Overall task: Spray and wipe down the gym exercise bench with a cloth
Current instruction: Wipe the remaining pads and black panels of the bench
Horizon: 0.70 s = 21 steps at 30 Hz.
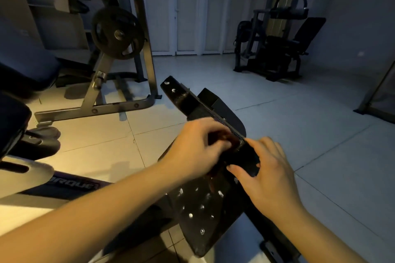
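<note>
Nearest to us are our two bare forearms, which reach forward from the lower edge over the dark bench (201,215). The bench part under them is a black plate, tilted, with white spots on it, and it continues away from us to a black bracket (181,96), also spotted white. Our left hand (192,147) lies with the palm down on the middle of the bench. Its fingers (215,145) are curled around something dark with a reddish tone; it may be the cloth (233,141), but in this dim light we cannot tell for sure. Our right hand (269,171) is just beside it, the fingers half bent and spread, and the tips touch a black part of the bench. We cannot tell if they grip it. On the tiled floor (277,117) at the left stands a rack (119,92) with a weight plate (117,33). Far at the right, near the wall, stands another machine (277,34).
</note>
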Motion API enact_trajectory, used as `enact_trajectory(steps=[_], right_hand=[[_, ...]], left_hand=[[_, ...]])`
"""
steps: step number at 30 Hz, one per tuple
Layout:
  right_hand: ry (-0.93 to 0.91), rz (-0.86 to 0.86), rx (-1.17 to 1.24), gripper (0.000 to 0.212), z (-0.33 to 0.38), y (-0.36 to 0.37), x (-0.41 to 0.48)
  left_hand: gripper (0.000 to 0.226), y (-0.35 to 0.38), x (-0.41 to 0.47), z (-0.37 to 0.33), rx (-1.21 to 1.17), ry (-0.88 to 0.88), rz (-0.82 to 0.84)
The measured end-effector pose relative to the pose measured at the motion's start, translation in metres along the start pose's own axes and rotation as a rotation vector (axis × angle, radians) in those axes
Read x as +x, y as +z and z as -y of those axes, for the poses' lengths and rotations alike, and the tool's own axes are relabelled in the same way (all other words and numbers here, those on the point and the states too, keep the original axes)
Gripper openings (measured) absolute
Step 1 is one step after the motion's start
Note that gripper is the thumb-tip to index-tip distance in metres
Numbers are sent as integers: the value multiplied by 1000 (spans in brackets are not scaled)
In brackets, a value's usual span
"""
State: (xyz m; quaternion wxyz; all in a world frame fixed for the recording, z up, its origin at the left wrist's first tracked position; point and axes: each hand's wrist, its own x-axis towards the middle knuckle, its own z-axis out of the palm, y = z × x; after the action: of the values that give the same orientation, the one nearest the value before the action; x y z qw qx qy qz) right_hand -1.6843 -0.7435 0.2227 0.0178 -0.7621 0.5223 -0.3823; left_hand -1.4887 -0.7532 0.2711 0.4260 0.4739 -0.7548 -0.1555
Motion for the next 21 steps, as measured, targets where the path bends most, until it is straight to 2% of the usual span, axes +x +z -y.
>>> enact_trajectory(steps=[2,5,8,10,12,15,18,20,21], right_hand=[[3,1,-3,65,-1,0,0],[13,10,-9,70,-1,0,1],[12,19,-16,72,-1,-1,0],[10,20,-10,70,0,-1,-1],[9,15,-10,68,0,-2,0],[8,15,-16,67,0,-1,1],[5,18,-23,68,-1,-1,1],[5,14,-27,68,-1,-1,1],[0,13,-29,68,-1,-2,0]], left_hand=[[22,0,-2,0,20,39,-18],[23,-14,26,28,-55,-119,-102],[25,-20,44,40,52,-194,-243],[25,-11,32,28,24,-148,-199],[24,-5,7,10,-20,-52,-78],[26,-4,-5,5,130,74,1],[27,-17,29,28,244,-86,-127],[25,-24,41,35,220,-165,-201],[24,-23,39,32,187,-165,-183]])
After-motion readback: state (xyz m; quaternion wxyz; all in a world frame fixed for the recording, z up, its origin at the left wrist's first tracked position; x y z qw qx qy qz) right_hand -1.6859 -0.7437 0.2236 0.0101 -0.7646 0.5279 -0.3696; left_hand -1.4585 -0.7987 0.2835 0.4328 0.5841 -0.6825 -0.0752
